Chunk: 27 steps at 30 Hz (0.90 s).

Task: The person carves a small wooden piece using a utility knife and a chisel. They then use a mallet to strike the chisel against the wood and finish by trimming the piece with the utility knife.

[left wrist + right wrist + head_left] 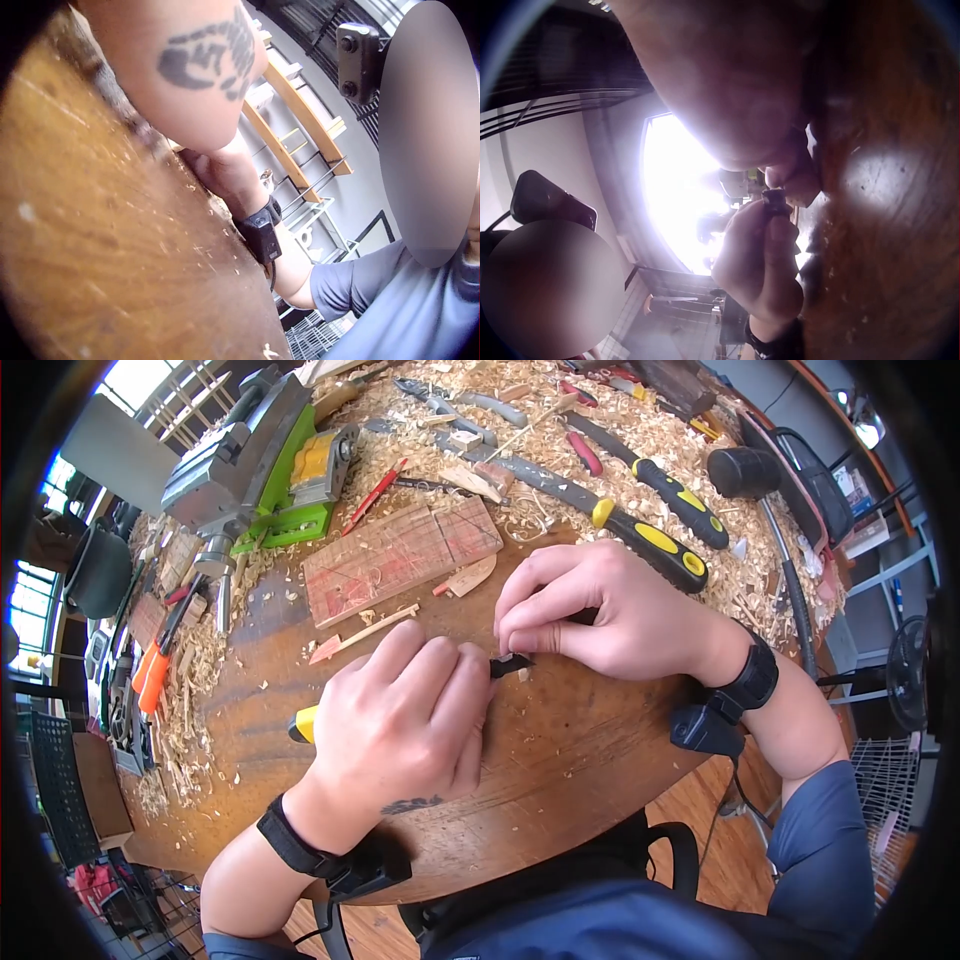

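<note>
In the head view, the left hand (405,720) curls round a yellow-and-black handled tool (303,725). The handle's end shows left of the palm, and its dark front end (508,665) pokes out past the fingers. The right hand (620,610) pinches something small at that dark end with thumb and fingertips; the piece itself is mostly hidden. In the right wrist view, the left hand (754,262) holds the dark tool end (775,199), with right fingertips beside it. The left wrist view shows a tattooed hand edge (202,67) over the wooden table.
Behind the hands lie a marked wooden board (400,560), a thin stick (375,628) and a red pencil (375,495). A green-based vise (290,525) stands back left. Yellow-black handled tools (655,545), a mallet (745,472) and wood shavings cover the back; orange handles (152,678) lie left.
</note>
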Motion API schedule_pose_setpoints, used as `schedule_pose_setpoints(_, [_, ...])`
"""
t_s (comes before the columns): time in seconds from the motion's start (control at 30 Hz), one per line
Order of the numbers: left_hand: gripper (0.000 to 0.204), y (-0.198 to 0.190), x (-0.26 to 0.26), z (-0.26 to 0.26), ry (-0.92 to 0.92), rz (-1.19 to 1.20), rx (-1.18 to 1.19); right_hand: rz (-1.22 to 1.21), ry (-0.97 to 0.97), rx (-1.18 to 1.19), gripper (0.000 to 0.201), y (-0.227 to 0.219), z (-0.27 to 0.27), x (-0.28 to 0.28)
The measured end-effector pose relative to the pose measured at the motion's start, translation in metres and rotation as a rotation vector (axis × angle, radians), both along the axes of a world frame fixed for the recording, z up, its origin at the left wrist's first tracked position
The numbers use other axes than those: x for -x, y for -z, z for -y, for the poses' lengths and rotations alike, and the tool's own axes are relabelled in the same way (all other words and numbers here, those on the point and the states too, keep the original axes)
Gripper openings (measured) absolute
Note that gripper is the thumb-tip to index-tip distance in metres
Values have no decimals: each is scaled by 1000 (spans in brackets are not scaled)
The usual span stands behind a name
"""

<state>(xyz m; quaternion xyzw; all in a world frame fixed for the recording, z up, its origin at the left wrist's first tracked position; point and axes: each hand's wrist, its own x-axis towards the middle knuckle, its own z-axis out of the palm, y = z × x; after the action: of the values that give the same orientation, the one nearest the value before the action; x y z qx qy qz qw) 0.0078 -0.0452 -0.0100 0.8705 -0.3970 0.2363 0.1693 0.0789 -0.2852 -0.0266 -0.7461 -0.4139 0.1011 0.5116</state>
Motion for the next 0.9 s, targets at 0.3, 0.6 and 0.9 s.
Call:
schedule_pose_setpoints(0.3, [23, -1, 0, -2, 16, -33, -4, -1, 10, 17, 9, -4, 0, 1])
schedule_pose_setpoints(0.6, [24, 6, -3, 1, 13, 36, -63, -70, -27, 30, 11, -7, 2, -1])
schedule_pose_setpoints(0.9, [22, 7, -8, 7, 36, 20, -70, -35, -33, 37, 13, -7, 4, -4])
